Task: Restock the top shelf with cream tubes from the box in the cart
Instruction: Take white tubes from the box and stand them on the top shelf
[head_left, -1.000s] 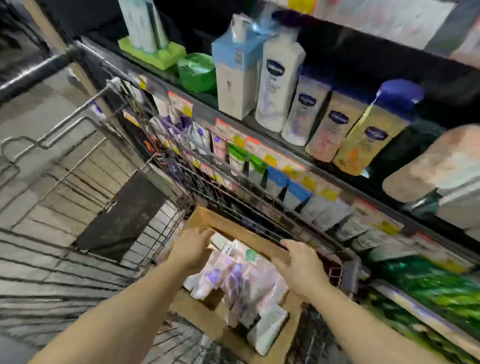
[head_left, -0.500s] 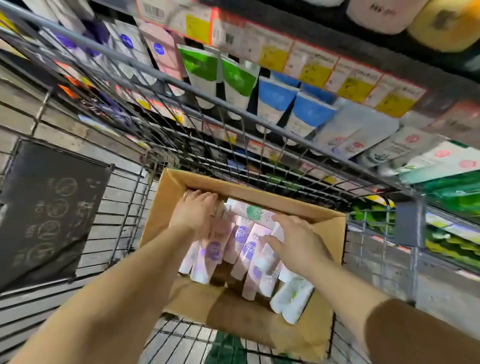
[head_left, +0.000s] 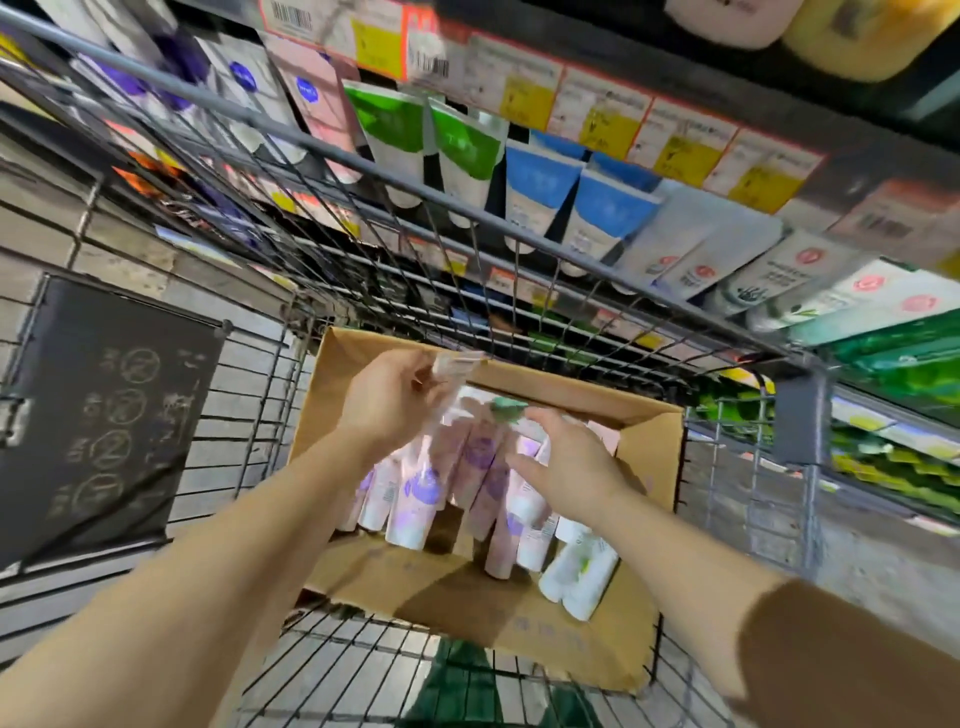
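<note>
Cardboard box (head_left: 647, 457) in the wire cart (head_left: 322, 150), cream tubes (head_left: 415, 499) lying inside it, right hand (head_left: 571, 467) spread loose over them, left hand (head_left: 387, 402) above the box pinching a blurred tube (head_left: 453, 376), stocked shelf (head_left: 597, 104) beyond the box.

Box top: we see the cardboard box (head_left: 649, 457) open upward, so a hand passes in from above.
Box floor: bare cardboard shows near us; cream tubes (head_left: 415, 499) crowd the far half.
Far side: the cart (head_left: 467, 218) wire wall and top rail stand between box and shelf tubes (head_left: 608, 208).
Above tubes: our left hand (head_left: 389, 400) and right hand (head_left: 566, 467) fill that space.
</note>
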